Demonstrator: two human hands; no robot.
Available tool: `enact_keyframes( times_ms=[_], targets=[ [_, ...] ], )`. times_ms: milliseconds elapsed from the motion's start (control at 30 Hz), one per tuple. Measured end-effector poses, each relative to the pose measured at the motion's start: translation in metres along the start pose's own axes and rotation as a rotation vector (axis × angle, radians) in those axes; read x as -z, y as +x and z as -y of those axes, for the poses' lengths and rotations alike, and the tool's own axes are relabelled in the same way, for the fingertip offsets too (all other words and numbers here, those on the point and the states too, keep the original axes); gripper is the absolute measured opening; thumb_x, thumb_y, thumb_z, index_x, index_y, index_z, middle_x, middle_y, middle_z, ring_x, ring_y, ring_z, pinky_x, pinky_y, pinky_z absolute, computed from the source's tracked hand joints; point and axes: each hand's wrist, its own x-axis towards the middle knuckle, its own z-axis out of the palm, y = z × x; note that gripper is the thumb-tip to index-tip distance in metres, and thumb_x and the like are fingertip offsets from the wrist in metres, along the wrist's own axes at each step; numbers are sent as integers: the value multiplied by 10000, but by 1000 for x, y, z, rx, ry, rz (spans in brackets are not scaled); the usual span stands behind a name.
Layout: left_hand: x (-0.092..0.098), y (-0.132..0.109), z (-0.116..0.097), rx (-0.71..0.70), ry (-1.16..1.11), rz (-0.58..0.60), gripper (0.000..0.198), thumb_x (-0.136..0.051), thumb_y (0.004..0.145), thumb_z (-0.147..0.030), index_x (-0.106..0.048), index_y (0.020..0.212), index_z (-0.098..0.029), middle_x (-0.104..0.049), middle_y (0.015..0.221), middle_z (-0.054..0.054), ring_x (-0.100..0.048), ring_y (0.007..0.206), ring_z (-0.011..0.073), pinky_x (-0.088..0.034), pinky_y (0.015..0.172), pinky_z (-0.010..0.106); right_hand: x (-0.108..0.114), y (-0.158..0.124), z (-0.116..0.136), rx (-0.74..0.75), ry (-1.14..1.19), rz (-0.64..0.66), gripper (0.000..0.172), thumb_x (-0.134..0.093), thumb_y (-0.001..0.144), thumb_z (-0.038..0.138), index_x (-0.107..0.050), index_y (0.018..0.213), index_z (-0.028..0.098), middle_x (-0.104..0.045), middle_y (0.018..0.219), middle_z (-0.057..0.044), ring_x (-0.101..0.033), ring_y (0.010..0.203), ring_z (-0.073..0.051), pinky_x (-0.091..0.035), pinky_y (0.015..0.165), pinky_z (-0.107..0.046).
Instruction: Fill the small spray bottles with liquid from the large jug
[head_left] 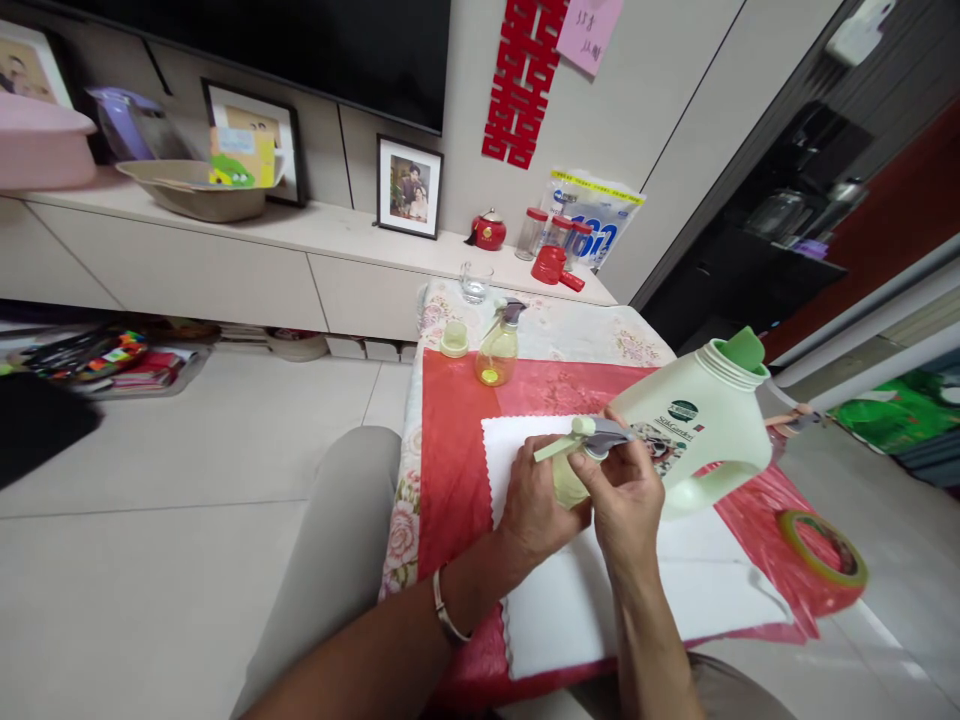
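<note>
A small translucent yellow-green spray bottle [568,482] with a grey and pale green trigger head stands in front of me. My left hand [534,505] is wrapped round its body. With thumb and fingers, my right hand [628,490] grips the spray head [596,437] at its collar. Just behind my right hand is a large pale green detergent jug [694,420], uncapped, with a green spout at its mouth. Another spray bottle [498,352], with a dark head, stands farther back beside a pale green cap [454,339]. Under my hands lies a white scalloped cloth [555,620].
Red plastic sheeting [457,450] covers part of the floral tablecloth [403,530]. A tape roll [822,547] lies at the right edge. A glass mug [475,282] stands at the table's far end. Behind, the cabinet [360,235] bears frames, jars and a red scoop [551,266].
</note>
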Motion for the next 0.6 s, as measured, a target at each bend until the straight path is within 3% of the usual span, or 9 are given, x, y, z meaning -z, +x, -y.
enact_keyframes(
  times_ms=[100,200,333,433,600],
  targets=[
    [-2,-3,3,-54,32,-24,550,-722,686,-164,-551,1204,-233,-646,1136,101,-610,1083,321,-535,964,531,0,1,1,-8,24,-41,824,-897,653,308,-568,1402,211,-660,1269,-112,-647,1129,-250,-489,1055,-470],
    [-3,-4,8,-47,24,-61,599,-732,663,-167,-495,1212,-208,-624,1120,108,-610,1067,319,-545,939,517,3,2,-2,0,46,4,856,-856,711,326,-491,1478,220,-696,1208,-113,-681,1061,-254,-544,973,-464],
    [-4,-4,10,-23,8,-87,633,-758,660,-209,-463,1220,-205,-611,1135,106,-609,1085,311,-544,948,490,9,1,-8,-28,33,75,813,-797,789,378,-445,1514,274,-637,1361,-130,-637,1211,-294,-513,1026,-515],
    [-5,-4,9,-24,4,-105,596,-747,698,-246,-463,1220,-197,-615,1128,111,-613,1069,311,-544,939,499,9,1,-7,3,-46,93,840,-836,740,401,-482,1491,273,-590,1424,-128,-577,1296,-306,-448,1101,-525],
    [-5,-5,8,-26,1,-73,610,-727,678,-202,-456,1224,-199,-604,1125,107,-613,1066,312,-539,941,506,9,4,6,67,-203,6,940,-896,642,399,-508,1483,236,-687,1219,-96,-678,1052,-257,-553,953,-427]
  ],
)
